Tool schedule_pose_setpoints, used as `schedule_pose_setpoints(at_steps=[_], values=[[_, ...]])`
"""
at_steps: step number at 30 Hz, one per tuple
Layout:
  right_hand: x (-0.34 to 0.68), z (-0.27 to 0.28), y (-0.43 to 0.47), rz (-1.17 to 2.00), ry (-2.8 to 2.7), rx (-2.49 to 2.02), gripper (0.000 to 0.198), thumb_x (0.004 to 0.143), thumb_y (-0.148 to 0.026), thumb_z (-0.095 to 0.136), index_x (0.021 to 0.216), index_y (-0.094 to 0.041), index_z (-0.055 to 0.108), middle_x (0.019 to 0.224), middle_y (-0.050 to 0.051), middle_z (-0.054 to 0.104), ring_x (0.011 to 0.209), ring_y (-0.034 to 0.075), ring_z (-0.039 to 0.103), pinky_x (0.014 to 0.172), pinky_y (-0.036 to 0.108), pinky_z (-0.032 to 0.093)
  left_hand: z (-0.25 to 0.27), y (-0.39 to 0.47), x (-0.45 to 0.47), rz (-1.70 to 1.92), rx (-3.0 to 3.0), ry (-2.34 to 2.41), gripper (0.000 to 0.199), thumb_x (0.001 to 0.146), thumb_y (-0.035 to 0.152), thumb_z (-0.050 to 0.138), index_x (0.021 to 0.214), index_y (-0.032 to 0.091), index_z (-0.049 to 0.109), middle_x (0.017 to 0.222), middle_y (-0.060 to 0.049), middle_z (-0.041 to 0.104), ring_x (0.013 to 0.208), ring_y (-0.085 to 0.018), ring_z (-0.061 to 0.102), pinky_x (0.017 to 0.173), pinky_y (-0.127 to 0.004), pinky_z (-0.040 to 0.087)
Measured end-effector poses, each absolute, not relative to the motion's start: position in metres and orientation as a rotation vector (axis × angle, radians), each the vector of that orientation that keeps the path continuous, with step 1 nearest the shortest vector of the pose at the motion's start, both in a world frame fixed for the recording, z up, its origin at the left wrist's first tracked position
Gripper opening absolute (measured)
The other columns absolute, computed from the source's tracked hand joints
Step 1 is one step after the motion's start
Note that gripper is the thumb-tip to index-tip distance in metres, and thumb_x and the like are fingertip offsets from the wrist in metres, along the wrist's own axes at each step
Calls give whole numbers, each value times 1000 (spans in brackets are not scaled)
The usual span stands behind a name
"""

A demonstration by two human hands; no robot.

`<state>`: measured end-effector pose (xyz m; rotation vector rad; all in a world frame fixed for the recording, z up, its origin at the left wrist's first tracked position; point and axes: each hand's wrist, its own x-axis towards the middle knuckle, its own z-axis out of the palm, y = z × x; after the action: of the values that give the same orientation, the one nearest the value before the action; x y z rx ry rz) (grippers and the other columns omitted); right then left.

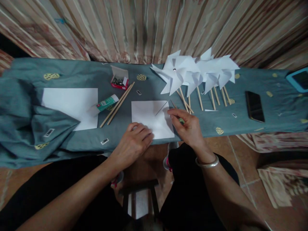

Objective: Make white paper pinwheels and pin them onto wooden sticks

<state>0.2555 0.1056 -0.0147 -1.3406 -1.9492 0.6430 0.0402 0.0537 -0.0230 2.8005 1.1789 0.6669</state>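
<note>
A square sheet of white paper [154,110] lies near the table's front edge, with faint diagonal creases. A thin dark line, apparently a cut, runs from its upper right corner towards the middle. My left hand [138,138] rests on the lower left part of the sheet, fingers bent and together, holding it against the table. At the sheet's right edge, my right hand [184,123] is closed around scissors [182,121] with a green handle. Their dark tip pokes out beyond my fingers; the rest is mostly hidden by the hand.
Several white paper pinwheels [178,70] on wooden sticks lie at the back right. A phone [255,106] is further right. Left of the sheet are two wooden sticks [120,106], a glue stick [106,103], an open red box [119,82] of small metal pieces and white paper [69,99].
</note>
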Motion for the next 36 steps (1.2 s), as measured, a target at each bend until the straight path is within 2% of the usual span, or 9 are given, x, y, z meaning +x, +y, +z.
schedule_pose_setpoints(at_steps=[4, 10, 13, 18, 25, 30, 36], values=[[264, -15, 98, 734, -1977, -1323, 23, 88, -21, 51, 100, -24, 70, 105, 4, 73, 103, 21, 66, 95, 40, 50, -20, 53, 31, 715, 2795, 1146, 11, 90, 14, 55, 97, 13, 65, 95, -7, 72, 87, -20, 63, 88, -40, 44], [262, -19, 81, 955, -2111, -1204, 33, 81, -11, 57, 109, -25, 68, 129, 7, 61, 124, 21, 55, 107, 44, 41, -20, 52, 14, 801, 2774, 1189, 14, 89, 12, 56, 99, 14, 64, 96, -7, 73, 86, -19, 66, 93, -43, 45], [257, -20, 76, 1017, -2076, -1165, 25, 81, -15, 63, 102, -27, 70, 128, 6, 61, 124, 22, 54, 107, 46, 42, -21, 51, 12, 788, 2774, 1193, 13, 88, 12, 56, 98, 14, 65, 98, -7, 74, 89, -20, 67, 92, -44, 47], [246, -21, 80, 1087, -1946, -1154, 7, 84, -23, 66, 86, -25, 72, 118, 6, 66, 117, 22, 59, 102, 44, 46, -22, 49, 14, 747, 2740, 1199, 17, 89, 12, 54, 100, 18, 65, 100, -6, 73, 92, -20, 66, 95, -46, 46], [232, -22, 81, 887, -1995, -1237, 13, 89, -24, 59, 90, -23, 71, 95, 4, 72, 93, 19, 65, 87, 38, 52, -21, 44, 20, 695, 2700, 1181, 34, 91, 13, 51, 124, 17, 54, 105, -8, 71, 98, -21, 64, 97, -46, 44], [225, -21, 79, 828, -1947, -1383, 11, 86, -23, 63, 91, -23, 72, 86, 3, 73, 81, 19, 66, 77, 35, 53, -27, 43, 22, 717, 2660, 1150, 32, 90, 12, 54, 122, 17, 57, 106, -8, 70, 103, -23, 62, 100, -47, 41], [219, -20, 82, 708, -1975, -1463, 9, 84, -25, 64, 91, -23, 69, 80, 1, 70, 76, 18, 65, 77, 33, 52, -28, 46, 25, 698, 2650, 1187, 27, 91, 13, 53, 117, 17, 60, 100, -6, 71, 99, -22, 62, 100, -49, 40]])
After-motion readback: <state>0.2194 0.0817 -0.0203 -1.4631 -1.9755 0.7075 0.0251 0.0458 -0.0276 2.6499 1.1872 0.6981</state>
